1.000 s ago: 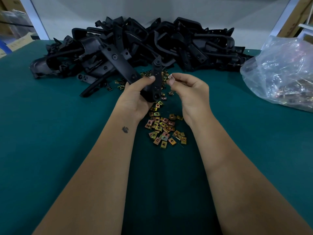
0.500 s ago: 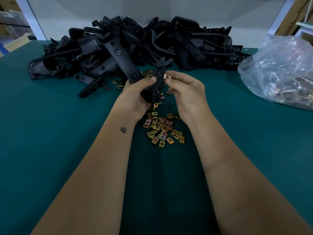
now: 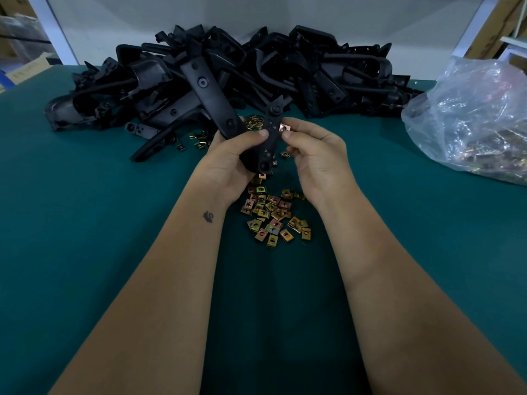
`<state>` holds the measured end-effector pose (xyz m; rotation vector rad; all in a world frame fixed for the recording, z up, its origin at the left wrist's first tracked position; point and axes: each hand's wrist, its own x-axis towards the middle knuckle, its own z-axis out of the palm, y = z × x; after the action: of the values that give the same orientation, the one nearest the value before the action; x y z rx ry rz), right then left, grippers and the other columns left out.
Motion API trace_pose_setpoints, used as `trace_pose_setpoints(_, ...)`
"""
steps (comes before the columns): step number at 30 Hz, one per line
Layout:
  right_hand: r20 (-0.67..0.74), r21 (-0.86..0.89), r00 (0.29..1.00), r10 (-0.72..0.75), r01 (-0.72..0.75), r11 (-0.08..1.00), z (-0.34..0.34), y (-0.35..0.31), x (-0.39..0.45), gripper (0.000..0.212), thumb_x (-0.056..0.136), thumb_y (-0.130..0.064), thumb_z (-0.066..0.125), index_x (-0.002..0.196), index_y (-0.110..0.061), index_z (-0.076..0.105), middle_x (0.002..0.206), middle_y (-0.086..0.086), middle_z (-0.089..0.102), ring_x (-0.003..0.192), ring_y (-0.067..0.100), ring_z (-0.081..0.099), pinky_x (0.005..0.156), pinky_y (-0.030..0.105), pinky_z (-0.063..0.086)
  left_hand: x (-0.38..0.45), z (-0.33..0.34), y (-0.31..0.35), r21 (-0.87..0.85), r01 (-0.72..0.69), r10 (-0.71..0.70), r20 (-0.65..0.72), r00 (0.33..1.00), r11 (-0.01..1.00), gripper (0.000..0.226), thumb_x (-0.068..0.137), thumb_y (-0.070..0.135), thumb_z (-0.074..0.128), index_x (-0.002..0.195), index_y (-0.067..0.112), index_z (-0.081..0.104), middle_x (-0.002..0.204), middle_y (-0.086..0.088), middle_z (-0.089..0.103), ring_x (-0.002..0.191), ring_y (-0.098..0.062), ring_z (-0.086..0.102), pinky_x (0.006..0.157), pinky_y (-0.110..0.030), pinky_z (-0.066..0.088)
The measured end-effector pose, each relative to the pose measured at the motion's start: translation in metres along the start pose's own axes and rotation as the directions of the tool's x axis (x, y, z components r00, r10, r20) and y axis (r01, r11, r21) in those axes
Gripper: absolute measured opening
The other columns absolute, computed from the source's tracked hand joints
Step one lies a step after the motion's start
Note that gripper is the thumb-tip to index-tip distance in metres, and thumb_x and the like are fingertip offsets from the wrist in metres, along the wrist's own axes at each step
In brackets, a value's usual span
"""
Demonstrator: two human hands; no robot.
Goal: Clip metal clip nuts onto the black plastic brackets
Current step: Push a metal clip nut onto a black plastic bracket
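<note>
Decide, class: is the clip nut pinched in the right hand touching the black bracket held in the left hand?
Touching. The head view shows the clip nut lying against the bracket's right edge with no gap, pinched by the right hand.

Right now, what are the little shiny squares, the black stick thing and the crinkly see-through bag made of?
The small gold-and-pink square clip nuts look like plated metal: they glint with a rainbow sheen. The long black bracket held in the left hand looks like matte moulded plastic, dull and smooth. The clear crinkled bag looks like thin plastic film, wrinkled with bright highlights.
</note>
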<state>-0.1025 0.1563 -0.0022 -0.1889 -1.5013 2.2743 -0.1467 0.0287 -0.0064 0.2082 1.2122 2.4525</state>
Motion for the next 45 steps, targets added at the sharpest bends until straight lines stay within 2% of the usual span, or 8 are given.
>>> trace_pose_setpoints(6, 0.024, 0.002, 1.000, 0.012, -0.012, 1.000, 0.002, 0.001, -0.001, 0.020, 0.081, 0.011, 0.066, 0.084, -0.008, 0.073, 0.081, 0.002, 0.074, 0.074, 0.008, 0.064, 0.063, 0.015, 0.046, 0.000, -0.001, 0.000, 0.004, 0.006, -0.006, -0.017, 1.000, 1.000, 0.044, 0.089, -0.002, 0.064, 0.127, 0.013, 0.048, 0.118, -0.011, 0.063, 0.097, -0.022, 0.067, 0.075, -0.035, 0.058)
trace_pose_setpoints(14, 0.022, 0.039, 0.999, 0.045, -0.046, 0.998, 0.002, -0.001, -0.002, 0.017, 0.083, 0.004, 0.068, 0.082, -0.012, 0.073, 0.086, 0.004, 0.074, 0.077, 0.011, 0.065, 0.064, 0.018, 0.047, -0.001, 0.000, 0.000, 0.015, -0.001, 0.000, 0.012, 1.000, 1.000, 0.040, 0.087, -0.002, 0.065, 0.118, 0.014, 0.046, 0.107, -0.007, 0.066, 0.092, -0.019, 0.069, 0.077, -0.033, 0.057)
trace_pose_setpoints(19, 0.033, 0.048, 0.997, 0.077, -0.078, 0.996, 0.001, -0.001, -0.003, 0.024, 0.085, 0.001, 0.067, 0.097, -0.019, 0.071, 0.098, 0.007, 0.073, 0.081, 0.013, 0.066, 0.066, 0.019, 0.049, -0.001, 0.001, -0.001, 0.017, -0.027, 0.026, 0.054, 0.998, 0.999, 0.041, 0.088, -0.006, 0.063, 0.119, 0.014, 0.045, 0.109, -0.008, 0.065, 0.088, -0.018, 0.072, 0.071, -0.031, 0.058)
trace_pose_setpoints(23, -0.019, 0.087, 0.999, 0.043, -0.041, 0.995, 0.000, -0.002, -0.003, 0.026, 0.083, 0.007, 0.067, 0.101, -0.012, 0.069, 0.090, 0.010, 0.071, 0.078, 0.013, 0.066, 0.071, 0.020, 0.052, -0.002, 0.002, -0.004, 0.154, -0.083, 0.073, 0.065, 0.995, 0.985, 0.047, 0.087, -0.003, 0.067, 0.125, 0.015, 0.045, 0.116, -0.005, 0.069, 0.104, -0.019, 0.070, 0.083, -0.032, 0.058)
trace_pose_setpoints(29, -0.070, 0.035, 0.998, -0.011, 0.013, 0.999, 0.002, -0.005, -0.005, 0.023, 0.082, 0.011, 0.066, 0.093, -0.009, 0.066, 0.075, 0.004, 0.066, 0.073, 0.010, 0.064, 0.075, 0.021, 0.050, -0.005, 0.004, -0.006, 0.296, -0.152, 0.140, 0.061, 0.988, 0.943, 0.058, 0.088, 0.000, 0.068, 0.135, 0.013, 0.038, 0.135, -0.011, 0.060, 0.124, -0.024, 0.059, 0.108, -0.046, 0.046)
trace_pose_setpoints(33, 0.020, 0.118, 1.000, 0.002, -0.005, 0.993, 0.003, -0.010, -0.007, 0.022, 0.085, 0.013, 0.061, 0.094, -0.007, 0.064, 0.073, 0.002, 0.068, 0.068, 0.008, 0.065, 0.068, 0.019, 0.052, -0.008, 0.002, -0.001, 0.228, -0.124, 0.095, 0.132, 0.987, 0.966, 0.063, 0.085, 0.006, 0.068, 0.140, 0.010, 0.037, 0.129, -0.008, 0.065, 0.119, -0.022, 0.064, 0.100, -0.040, 0.053)
trace_pose_setpoints(38, 0.096, 0.184, 0.994, 0.047, -0.064, 0.981, 0.006, -0.013, -0.008, 0.021, 0.088, 0.009, 0.057, 0.095, -0.009, 0.063, 0.087, 0.007, 0.067, 0.076, 0.014, 0.062, 0.075, 0.021, 0.051, -0.012, 0.002, 0.005, 0.175, -0.049, 0.014, 0.196, 0.980, 0.983, 0.050, 0.077, 0.013, 0.068, 0.122, 0.015, 0.047, 0.105, 0.001, 0.073, 0.102, -0.016, 0.070, 0.078, -0.030, 0.058)
trace_pose_setpoints(45, 0.042, 0.110, 0.999, 0.034, -0.038, 0.993, 0.007, -0.012, -0.009, 0.022, 0.084, 0.013, 0.061, 0.089, -0.008, 0.062, 0.079, 0.006, 0.067, 0.071, 0.012, 0.064, 0.069, 0.020, 0.052, -0.013, 0.001, 0.006, 0.254, -0.070, 0.030, 0.158, 0.987, 0.965, 0.060, 0.086, 0.007, 0.064, 0.139, 0.010, 0.036, 0.122, -0.007, 0.066, 0.114, -0.023, 0.065, 0.089, -0.038, 0.056)
